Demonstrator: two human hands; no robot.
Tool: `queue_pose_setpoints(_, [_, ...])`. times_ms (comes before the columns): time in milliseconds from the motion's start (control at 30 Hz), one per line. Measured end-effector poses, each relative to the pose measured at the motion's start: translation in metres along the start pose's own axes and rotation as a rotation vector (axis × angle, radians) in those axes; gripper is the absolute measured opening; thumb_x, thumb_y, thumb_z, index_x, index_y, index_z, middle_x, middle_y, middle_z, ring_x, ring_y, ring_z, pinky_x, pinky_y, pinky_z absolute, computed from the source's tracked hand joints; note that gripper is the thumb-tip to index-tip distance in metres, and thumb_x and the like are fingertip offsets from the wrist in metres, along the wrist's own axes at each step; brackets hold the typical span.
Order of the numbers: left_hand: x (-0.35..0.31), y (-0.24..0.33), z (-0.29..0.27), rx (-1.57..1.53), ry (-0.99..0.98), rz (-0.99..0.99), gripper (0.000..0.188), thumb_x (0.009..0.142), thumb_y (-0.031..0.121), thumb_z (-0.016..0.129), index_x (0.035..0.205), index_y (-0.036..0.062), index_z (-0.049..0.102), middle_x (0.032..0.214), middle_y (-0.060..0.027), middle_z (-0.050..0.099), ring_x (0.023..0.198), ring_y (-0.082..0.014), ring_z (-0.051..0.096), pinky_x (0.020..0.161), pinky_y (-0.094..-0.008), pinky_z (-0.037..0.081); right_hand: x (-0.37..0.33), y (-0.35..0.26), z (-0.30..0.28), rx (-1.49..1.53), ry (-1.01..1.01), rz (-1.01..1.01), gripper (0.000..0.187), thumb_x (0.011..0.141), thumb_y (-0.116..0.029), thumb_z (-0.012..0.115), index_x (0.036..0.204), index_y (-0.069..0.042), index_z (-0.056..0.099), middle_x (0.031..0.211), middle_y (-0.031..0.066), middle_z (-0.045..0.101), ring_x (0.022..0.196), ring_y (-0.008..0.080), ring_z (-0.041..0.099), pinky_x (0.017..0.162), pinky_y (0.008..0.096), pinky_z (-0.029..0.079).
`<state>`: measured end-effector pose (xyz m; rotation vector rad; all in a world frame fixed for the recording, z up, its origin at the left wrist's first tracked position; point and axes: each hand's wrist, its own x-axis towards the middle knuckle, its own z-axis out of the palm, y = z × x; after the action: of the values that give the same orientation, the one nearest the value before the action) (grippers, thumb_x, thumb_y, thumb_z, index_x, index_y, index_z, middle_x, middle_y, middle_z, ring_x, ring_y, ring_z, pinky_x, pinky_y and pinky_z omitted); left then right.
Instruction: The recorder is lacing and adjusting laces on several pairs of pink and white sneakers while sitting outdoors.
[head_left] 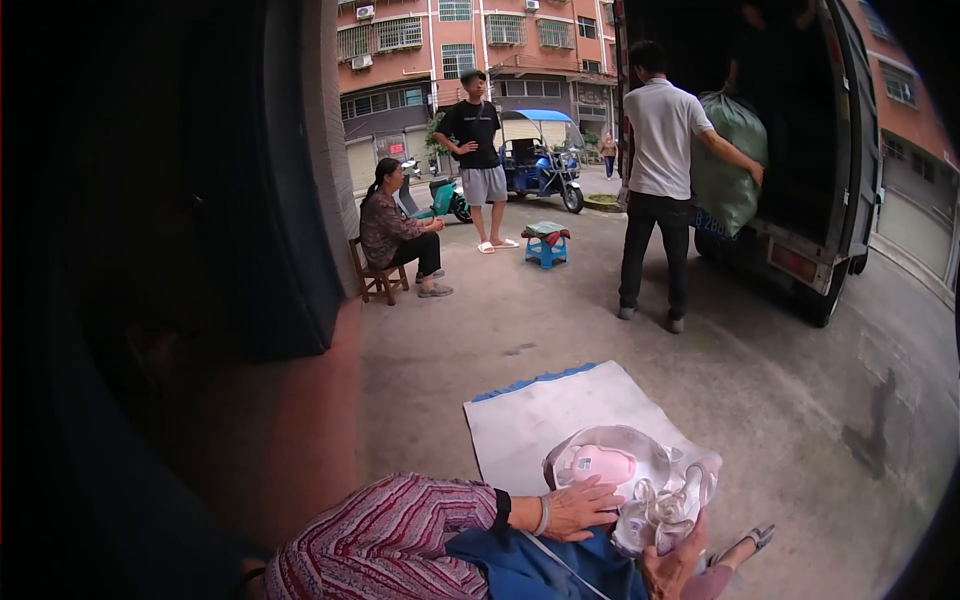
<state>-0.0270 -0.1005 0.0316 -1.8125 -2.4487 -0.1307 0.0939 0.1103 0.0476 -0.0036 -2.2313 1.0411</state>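
Note:
Low in the view, over my lap, is a soft white-and-pink bundle (655,515) of looped bands and straps. A rounded pink piece (600,464) with a small label shows at its upper left. My right hand (675,560) grips the bundle from below, fingers curled up its right side. At the bundle's left edge lies my left hand (575,508), fingers stretched out towards the pink piece, a bracelet at its wrist. Beneath the bundle a blue cloth (540,565) covers my lap. I cannot tell exactly what kind of article the bundle is.
A white sheet (555,415) with a blue edge lies just ahead. Beyond are a seated person (390,230), a standing person (475,150) and a blue stool (546,248). At right, another person (660,150) holds a green sack (735,165) at an open truck (830,230).

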Motion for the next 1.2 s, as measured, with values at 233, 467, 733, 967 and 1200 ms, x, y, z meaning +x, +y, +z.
queue_pose_setpoints(233, [0.007, -0.035, 0.027, -0.163, 0.117, 0.219, 0.045, 0.079, 0.030, 0.061, 0.118, 0.0114, 0.050, 0.140, -0.0150, 0.034, 0.132, -0.0333, 0.030, 0.109, -0.0518, 0.020, 0.012, -0.032, -0.010, -0.189, -0.096, -0.037, 0.062, 0.079, -0.022, 0.064, 0.129, 0.005, 0.039, 0.118, 0.0247, 0.053, 0.105, 0.0308, 0.053, 0.093, 0.0387, 0.040])
queue_pose_setpoints(467, [0.023, -0.037, 0.048, -0.264, 0.201, 0.234, 0.034, 0.079, 0.028, 0.060, 0.108, 0.0113, 0.056, 0.138, -0.0145, 0.038, 0.128, -0.0332, 0.036, 0.105, -0.0492, 0.030, 0.018, -0.007, 0.004, -0.233, -0.116, 0.249, 0.080, 0.065, -0.020, 0.067, 0.132, 0.005, 0.032, 0.118, 0.0277, 0.047, 0.110, 0.0370, 0.049, 0.094, 0.0419, 0.039])
queue_pose_setpoints(733, [0.017, -0.040, 0.042, -0.279, 0.193, 0.242, 0.032, 0.078, 0.025, 0.059, 0.106, 0.0099, 0.056, 0.139, -0.0143, 0.038, 0.128, -0.0333, 0.036, 0.101, -0.0474, 0.033, -0.012, 0.057, 0.006, -0.023, -0.141, 0.462, 0.076, 0.073, -0.021, 0.073, 0.132, 0.007, 0.034, 0.122, 0.0235, 0.050, 0.105, 0.0287, 0.055, 0.080, 0.0359, 0.049])
queue_pose_setpoints(967, [0.019, -0.029, 0.044, -0.218, 0.137, 0.222, 0.036, 0.076, 0.024, 0.060, 0.108, 0.0096, 0.055, 0.140, -0.0154, 0.036, 0.128, -0.0334, 0.036, 0.103, -0.0459, 0.031, -0.010, 0.051, -0.010, 0.475, -0.062, 0.803, 0.048, 0.079, -0.014, 0.067, 0.118, 0.006, 0.047, 0.096, 0.0140, 0.060, 0.080, 0.0190, 0.059, 0.061, 0.0288, 0.050])
queue_pose_setpoints(1200, [0.021, -0.020, 0.025, -0.111, 0.117, 0.215, 0.039, 0.075, 0.024, 0.063, 0.110, 0.0092, 0.053, 0.140, -0.0160, 0.034, 0.129, -0.0337, 0.035, 0.104, -0.0449, 0.031, -0.007, 0.050, -0.023, 0.524, -0.221, 0.627, 0.028, 0.082, -0.023, 0.061, 0.094, 0.001, 0.061, 0.077, 0.0103, 0.061, 0.054, 0.0163, 0.055, 0.047, 0.0279, 0.044])
